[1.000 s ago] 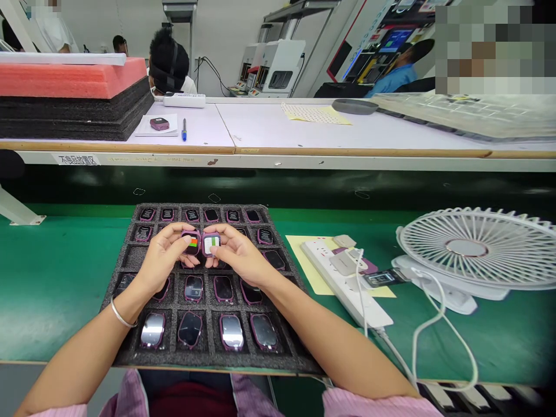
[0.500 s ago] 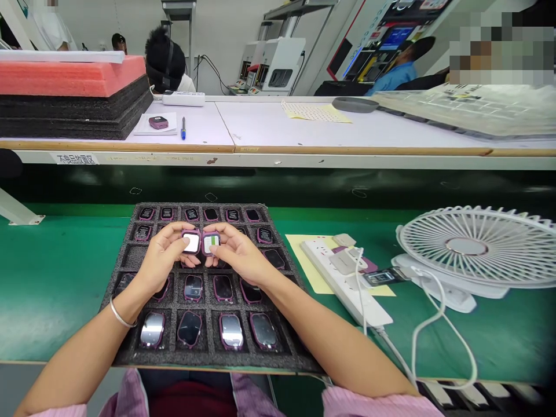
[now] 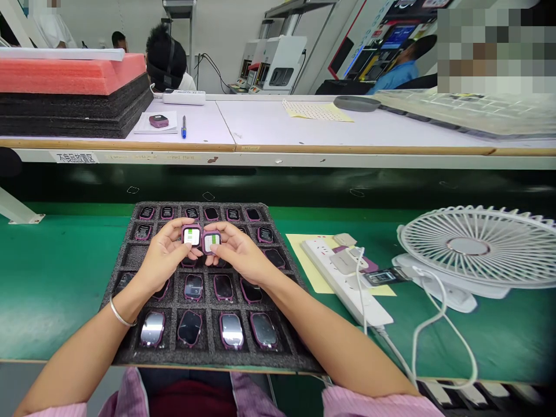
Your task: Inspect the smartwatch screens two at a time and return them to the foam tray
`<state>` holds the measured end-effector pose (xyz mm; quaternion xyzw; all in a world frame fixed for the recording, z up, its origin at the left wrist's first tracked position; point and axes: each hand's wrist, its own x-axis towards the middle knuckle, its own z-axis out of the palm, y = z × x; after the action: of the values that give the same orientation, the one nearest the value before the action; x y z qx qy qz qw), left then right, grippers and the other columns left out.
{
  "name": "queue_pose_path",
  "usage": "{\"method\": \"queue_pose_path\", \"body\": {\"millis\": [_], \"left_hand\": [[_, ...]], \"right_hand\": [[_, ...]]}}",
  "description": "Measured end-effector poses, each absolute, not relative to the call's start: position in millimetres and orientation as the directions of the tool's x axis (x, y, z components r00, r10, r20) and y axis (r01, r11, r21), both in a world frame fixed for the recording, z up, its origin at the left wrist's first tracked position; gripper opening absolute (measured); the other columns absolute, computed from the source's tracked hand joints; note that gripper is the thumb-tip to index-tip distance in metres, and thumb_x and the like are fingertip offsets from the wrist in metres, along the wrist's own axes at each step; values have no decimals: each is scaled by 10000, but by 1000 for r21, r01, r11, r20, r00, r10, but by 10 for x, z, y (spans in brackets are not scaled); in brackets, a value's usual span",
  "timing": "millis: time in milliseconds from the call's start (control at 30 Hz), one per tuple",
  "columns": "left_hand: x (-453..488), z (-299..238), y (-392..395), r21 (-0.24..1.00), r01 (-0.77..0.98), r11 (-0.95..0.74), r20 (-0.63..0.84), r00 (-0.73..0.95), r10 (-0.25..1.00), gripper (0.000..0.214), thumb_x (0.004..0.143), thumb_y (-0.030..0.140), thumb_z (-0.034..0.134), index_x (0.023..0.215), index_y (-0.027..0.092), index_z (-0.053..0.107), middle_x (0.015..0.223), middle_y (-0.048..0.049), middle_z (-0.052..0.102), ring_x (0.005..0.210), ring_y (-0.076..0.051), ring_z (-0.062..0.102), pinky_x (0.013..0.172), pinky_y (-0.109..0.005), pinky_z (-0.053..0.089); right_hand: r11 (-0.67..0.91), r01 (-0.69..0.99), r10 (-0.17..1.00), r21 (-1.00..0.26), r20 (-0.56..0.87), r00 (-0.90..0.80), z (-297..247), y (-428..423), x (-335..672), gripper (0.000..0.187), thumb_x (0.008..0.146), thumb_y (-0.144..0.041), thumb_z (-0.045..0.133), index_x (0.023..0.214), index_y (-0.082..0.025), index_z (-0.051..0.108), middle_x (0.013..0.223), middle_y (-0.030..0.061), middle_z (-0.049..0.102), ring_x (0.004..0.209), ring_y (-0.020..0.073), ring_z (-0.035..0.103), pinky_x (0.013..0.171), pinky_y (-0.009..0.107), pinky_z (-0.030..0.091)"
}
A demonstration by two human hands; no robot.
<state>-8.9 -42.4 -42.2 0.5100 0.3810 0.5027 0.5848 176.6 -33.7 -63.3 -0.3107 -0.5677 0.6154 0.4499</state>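
Observation:
My left hand [image 3: 167, 249] grips a purple-framed smartwatch body [image 3: 191, 236] whose screen is lit white with green patches. A second smartwatch body [image 3: 212, 241], lit in white and green, is held in my right hand [image 3: 238, 250], the thumb over its lower edge. The two watches sit side by side, screens towards me. Below them lies a black foam tray [image 3: 169, 362] with rows of compartments. Several strapless watches rest in it; the nearest row, such as this watch [image 3: 231, 330], has dark or reflecting screens, while some in the far rows show white text. My hands hide part of the middle rows.
Right of the tray, a white power strip [image 3: 321, 255] with chargers and cables lies partly on yellow paper [image 3: 299, 260]. Beyond it stands a white fan [image 3: 434, 246]. A raised shelf [image 3: 260, 127] runs across the back, carrying stacked foam [image 3: 65, 110] and a pen [image 3: 183, 127]. People sit beyond.
The left watch's screen has gone from mostly white to white with green patches. My left thumb has slid down towards its lower edge. Both hands stay in nearly the same place.

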Motion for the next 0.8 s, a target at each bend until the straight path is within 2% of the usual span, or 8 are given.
{"method": "queue_pose_path", "body": {"millis": [167,367,467,633,800], "left_hand": [[-88,-434,-409,977,-209,-39,85,214,973,457,727,157,711,1160,193,571,1056,-50,669,699,-109,680,687,-261,580],[-86,-441,-402,973,-226,-39,87,209,974,491,692,116,717,1157,200,581,1063,-38,677,732,-109,693,730,-245,580],[-90,-429,-412,975,-220,-23,69,203,977,434,715,152,713,1133,193,601,994,-26,685,694,-113,698,697,-246,581],[-91,-414,-418,985,-172,0,29,168,985,321,779,261,686,1081,172,625,842,-6,669,585,-115,678,581,-238,556],[-90,-404,-423,983,-185,5,29,178,984,396,706,153,664,1100,174,622,845,2,676,615,-120,688,624,-246,570]], "right_hand": [[51,-221,905,-974,139,-402,-645,-329,1774,347,827,-240,696,1135,-217,538,898,3,641,662,117,663,603,267,522],[59,-219,900,-974,146,-410,-652,-334,1768,421,798,-172,695,1173,-239,515,966,12,619,737,125,658,684,294,546],[58,-224,894,-973,150,-421,-646,-342,1770,445,777,-122,673,1171,-246,508,1000,10,615,760,121,656,728,303,549],[61,-184,895,-981,136,-426,-634,-348,1775,361,822,-132,595,1164,-221,522,914,3,623,704,121,655,659,284,521],[54,-211,905,-976,137,-402,-632,-334,1774,345,820,-137,588,1152,-216,536,846,-4,644,672,130,657,638,286,512]]}}
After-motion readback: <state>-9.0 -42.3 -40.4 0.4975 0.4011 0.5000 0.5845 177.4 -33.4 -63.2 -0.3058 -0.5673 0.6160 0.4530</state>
